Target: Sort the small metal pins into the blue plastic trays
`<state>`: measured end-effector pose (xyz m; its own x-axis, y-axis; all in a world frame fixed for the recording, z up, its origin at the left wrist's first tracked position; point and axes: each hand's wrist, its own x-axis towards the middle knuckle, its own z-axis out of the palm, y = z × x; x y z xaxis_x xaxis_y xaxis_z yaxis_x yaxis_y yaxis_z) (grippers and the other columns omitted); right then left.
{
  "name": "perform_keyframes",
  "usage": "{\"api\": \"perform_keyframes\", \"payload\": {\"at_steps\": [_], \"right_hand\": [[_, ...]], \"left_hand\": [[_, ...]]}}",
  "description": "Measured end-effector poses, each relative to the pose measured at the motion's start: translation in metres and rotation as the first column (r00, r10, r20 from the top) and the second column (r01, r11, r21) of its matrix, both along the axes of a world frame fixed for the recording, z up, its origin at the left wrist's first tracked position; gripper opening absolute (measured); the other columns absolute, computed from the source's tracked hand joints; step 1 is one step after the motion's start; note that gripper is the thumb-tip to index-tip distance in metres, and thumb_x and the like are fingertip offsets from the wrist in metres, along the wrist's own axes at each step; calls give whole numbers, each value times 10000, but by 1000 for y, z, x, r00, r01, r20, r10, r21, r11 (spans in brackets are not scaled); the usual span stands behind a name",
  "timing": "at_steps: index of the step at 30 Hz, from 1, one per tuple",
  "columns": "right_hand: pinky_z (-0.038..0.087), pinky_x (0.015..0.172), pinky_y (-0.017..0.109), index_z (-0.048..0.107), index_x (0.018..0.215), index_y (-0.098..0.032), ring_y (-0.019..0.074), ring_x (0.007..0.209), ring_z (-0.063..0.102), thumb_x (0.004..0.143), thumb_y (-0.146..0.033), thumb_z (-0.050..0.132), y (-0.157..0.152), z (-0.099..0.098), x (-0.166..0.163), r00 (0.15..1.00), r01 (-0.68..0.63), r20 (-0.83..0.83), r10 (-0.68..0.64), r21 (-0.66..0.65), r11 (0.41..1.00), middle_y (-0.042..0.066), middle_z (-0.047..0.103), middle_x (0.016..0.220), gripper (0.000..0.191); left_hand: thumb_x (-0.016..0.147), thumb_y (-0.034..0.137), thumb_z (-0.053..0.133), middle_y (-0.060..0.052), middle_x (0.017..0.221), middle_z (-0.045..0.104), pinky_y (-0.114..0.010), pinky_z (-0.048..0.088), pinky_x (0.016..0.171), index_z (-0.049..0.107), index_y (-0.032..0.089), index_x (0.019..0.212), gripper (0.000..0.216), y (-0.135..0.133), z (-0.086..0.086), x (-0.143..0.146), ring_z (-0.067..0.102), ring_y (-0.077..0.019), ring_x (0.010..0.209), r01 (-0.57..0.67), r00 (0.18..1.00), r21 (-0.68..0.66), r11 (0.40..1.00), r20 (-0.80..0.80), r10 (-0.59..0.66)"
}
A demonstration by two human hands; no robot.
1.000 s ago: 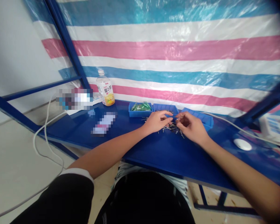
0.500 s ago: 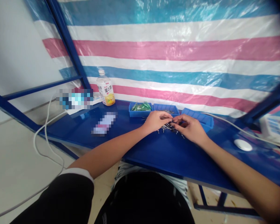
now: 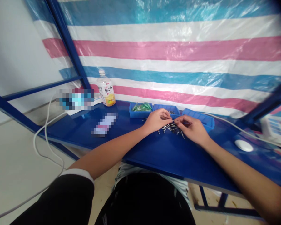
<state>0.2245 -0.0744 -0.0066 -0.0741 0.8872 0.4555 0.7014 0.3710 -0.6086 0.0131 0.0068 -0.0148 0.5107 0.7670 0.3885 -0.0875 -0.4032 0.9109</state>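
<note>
My left hand [image 3: 157,119] is closed in a pinch just above a pile of thin metal pins [image 3: 170,127], which look like rivets or screws. Its fingertips nearly meet those of my right hand [image 3: 189,126], also pinched. Whatever lies between the fingers is too small to make out. Part of the pile is covered by both hands. Behind my left hand is a blue bin [image 3: 173,108] with more metal pieces in it. A second blue bin [image 3: 140,114], to its left, holds green pieces. A third blue bin [image 3: 207,122] stands behind my right hand, which partly hides it.
A drink bottle [image 3: 107,90] stands at the back left of the blue table [image 3: 152,153]. A blurred-out flat object [image 3: 104,124] lies in front of it. On the right are a white oval object [image 3: 244,145] and a white cable [image 3: 239,128]. A striped plastic sheet [image 3: 166,50] hangs behind.
My fingertips have drawn slightly apart, with the right hand shifting a little to the right. More of the metal pile shows beneath them.
</note>
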Motion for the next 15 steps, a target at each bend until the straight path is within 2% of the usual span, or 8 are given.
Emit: {"api": "perform_keyframes", "payload": {"at_steps": [3,5,9,12,13,15], "right_hand": [[517,694,364,774,976,-230,224,759,699,1003,-515,642,-1,2,-2,998,-9,62,10,-16,1000,56,783,904,315],[509,683,359,766,970,-226,218,734,679,1004,-543,629,-1,2,-4,999,-27,33,28,-41,999,52,771,873,347],[478,569,318,753,1014,-218,181,608,608,981,-641,635,6,2,-6,978,-30,-207,2,-131,991,31,722,758,440],[422,467,298,747,932,-212,159,495,542,959,-706,629,15,0,-3,944,2,-323,-68,-199,980,26,691,665,509],[412,448,299,740,872,-212,160,474,535,957,-720,621,17,-1,-2,948,17,-308,-81,-203,979,29,682,633,528],[421,453,311,722,776,-223,175,468,547,974,-706,599,17,0,0,982,73,-164,-96,-139,988,35,674,592,535]], "left_hand": [[831,217,875,-104,1007,793,-375,601,923,664,155,1025,294,1,1,2,773,-183,916,19,997,-33,999,77,-17],[887,269,837,-114,1034,783,-356,617,870,659,152,1083,289,2,3,4,774,-184,893,18,990,-97,995,143,-4],[1024,308,675,-117,1051,771,-299,610,748,624,157,1151,204,2,10,4,762,-167,830,-29,978,-212,977,194,71],[1051,289,630,-109,1049,770,-260,577,689,618,163,1146,159,1,14,1,740,-149,807,-65,983,-227,972,156,102],[1054,290,625,-108,1048,770,-254,569,677,619,164,1143,155,0,15,0,734,-147,803,-73,984,-226,971,143,107],[1059,295,618,-108,1047,769,-247,560,664,621,165,1145,157,-1,16,0,730,-146,804,-78,987,-219,973,123,107]]}}
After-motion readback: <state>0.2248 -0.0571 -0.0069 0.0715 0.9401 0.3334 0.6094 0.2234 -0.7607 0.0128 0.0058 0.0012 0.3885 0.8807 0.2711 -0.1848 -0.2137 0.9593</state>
